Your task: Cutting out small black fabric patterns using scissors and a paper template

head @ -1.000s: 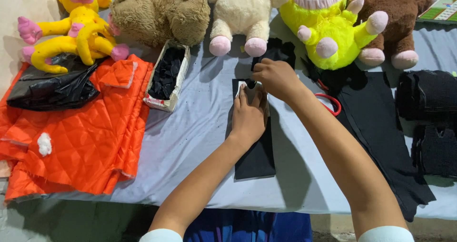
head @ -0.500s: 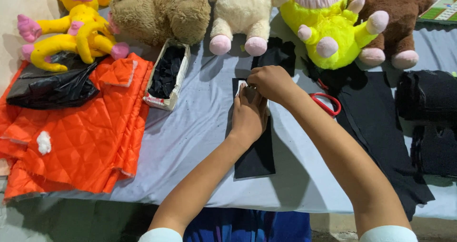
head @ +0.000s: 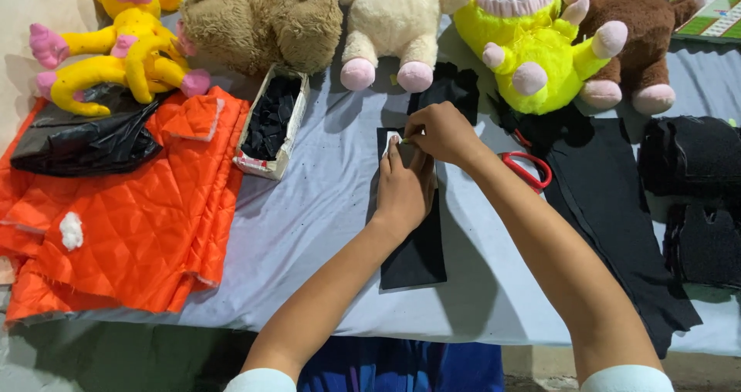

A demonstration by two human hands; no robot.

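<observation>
A long black fabric strip (head: 421, 253) lies on the grey table cover (head: 324, 230). My left hand (head: 405, 187) presses flat on the strip's upper part, fingertips beside a small white piece (head: 391, 141) at its top edge. My right hand (head: 441, 133) is just above, with its fingers pinched on a small thin marking tool (head: 406, 140) whose tip touches the strip's top. My right forearm runs over the table beside red-handled scissors (head: 526, 168).
Several plush toys line the far edge, among them a brown one (head: 262, 21) and a yellow-green one (head: 532, 45). A box of black pieces (head: 270, 122), orange quilted fabric (head: 131, 214) and a black bag (head: 77, 141) lie left. Black cloth (head: 610, 207) and rolls (head: 695, 153) lie right.
My right hand has shifted a little left along the strip's top, uncovering more of the red scissors handle. My left hand has stayed pressed on the strip.
</observation>
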